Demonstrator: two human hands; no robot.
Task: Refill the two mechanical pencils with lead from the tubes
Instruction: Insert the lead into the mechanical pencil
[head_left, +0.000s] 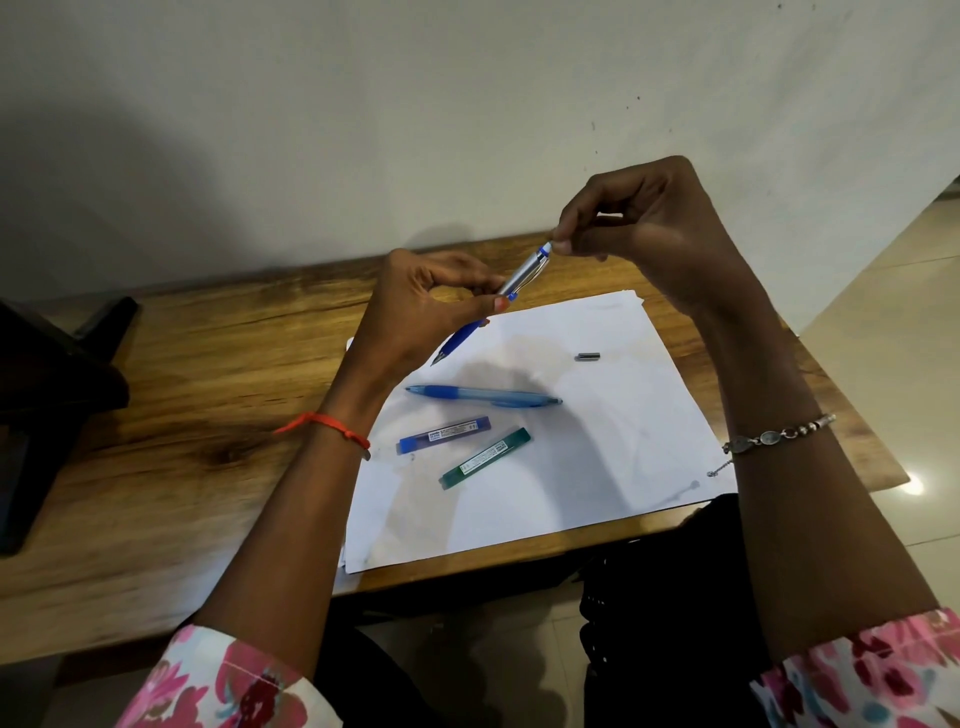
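Observation:
My left hand (421, 306) grips a silver and blue mechanical pencil (519, 280) by its barrel, tip down and to the left, above the white paper (597, 441). My right hand (639, 223) pinches something small at the pencil's upper end; what it pinches is hidden by the fingertips. A small grey cap (588, 356) lies on the paper. A second, light blue mechanical pencil (483, 396) rests flat on the sheet. Below it lie a blue lead tube (444, 434) and a green lead tube (485, 458).
The paper covers the right part of a wooden table (182, 415) that stands against a pale wall. A dark object (47, 395) sits at the table's left end. The table's near edge runs just under the sheet, with tiled floor to the right.

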